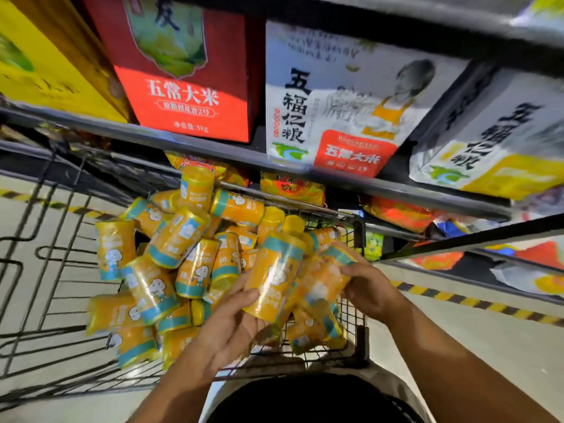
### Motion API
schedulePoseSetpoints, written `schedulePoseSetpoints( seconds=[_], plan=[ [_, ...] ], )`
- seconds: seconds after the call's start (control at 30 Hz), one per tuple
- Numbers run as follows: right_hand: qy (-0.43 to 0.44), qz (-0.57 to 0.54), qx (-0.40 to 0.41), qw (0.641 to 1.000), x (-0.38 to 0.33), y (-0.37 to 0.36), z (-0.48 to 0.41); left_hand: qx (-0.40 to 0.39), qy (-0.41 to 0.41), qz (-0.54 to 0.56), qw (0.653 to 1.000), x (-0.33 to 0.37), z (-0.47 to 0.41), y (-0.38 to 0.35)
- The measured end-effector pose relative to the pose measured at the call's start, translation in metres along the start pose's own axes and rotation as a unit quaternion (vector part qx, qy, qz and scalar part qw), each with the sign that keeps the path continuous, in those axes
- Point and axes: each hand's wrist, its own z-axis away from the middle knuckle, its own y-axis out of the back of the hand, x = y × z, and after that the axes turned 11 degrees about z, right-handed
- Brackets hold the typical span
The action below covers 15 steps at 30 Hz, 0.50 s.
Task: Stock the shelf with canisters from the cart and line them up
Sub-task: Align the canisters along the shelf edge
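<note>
Hands are both loaded over the near right corner of the cart [361, 340]. The left hand [232, 325] grips a canister [276, 276] round its lower half, thumb across the front. The canister's base sits against the palm and its teal-banded top points up and away, so its long axis runs almost straight toward the shelving. The right hand [370, 290] curls round a second canister [323, 280], which is blurred. That one seems to lean with its banded end up and to the right, and the two canisters are touching or very nearly so.

Just left of the hands, and below them, the pile of canisters [177, 239] lies every which way in the wire basket. Some stand on end, and most lie on their sides across one another.

Beyond the cart's far rim the shelf [213, 148] runs across, ahead of and above both hands. It carries a red rice box [189, 87] and white rice bags [335, 102], with orange packets [293, 187] on the level below. No open slot for canisters shows here, so which level takes them I cannot tell.

As I judge it, the pick is done and the carry comes next, forward and upward over the pile. The right hand looks nearer the lower rails. The left canister is already close to upright and needs little turning, while the right one must be tipped up before it can stand in line.
</note>
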Motion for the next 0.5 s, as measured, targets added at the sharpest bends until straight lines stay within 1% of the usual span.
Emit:
schedulePoseSetpoints(
  seconds=[0.07,0.13,0.17,0.23,0.3,0.37,0.43,0.5],
  plan=[
    [0.026,-0.090,-0.045,0.995,-0.002,-0.006,0.023,-0.063,0.028,-0.027,0.997,0.007,0.003,-0.009],
    [0.056,-0.158,-0.048,0.985,-0.002,-0.014,0.043,-0.124,0.056,-0.076,0.988,0.010,0.006,-0.025],
    [0.064,-0.183,-0.038,0.980,-0.003,-0.018,0.051,-0.140,0.067,-0.095,0.983,0.010,0.006,-0.033],
    [0.077,-0.229,-0.042,0.969,-0.001,-0.023,0.062,-0.142,0.086,-0.115,0.979,0.007,0.005,-0.049],
    [0.075,-0.239,-0.051,0.967,0.003,-0.029,0.075,-0.130,0.082,-0.153,0.976,-0.001,0.004,-0.062],
    [0.064,-0.231,-0.030,0.970,0.009,-0.028,0.086,-0.123,0.062,-0.181,0.974,-0.006,0.006,-0.072],
    [0.064,-0.220,0.010,0.973,0.012,-0.022,0.101,-0.123,0.070,-0.182,0.973,-0.013,0.011,-0.084],
    [0.077,-0.243,0.018,0.967,0.015,-0.012,0.118,-0.125,0.082,-0.175,0.973,-0.021,0.015,-0.096]
  ],
)
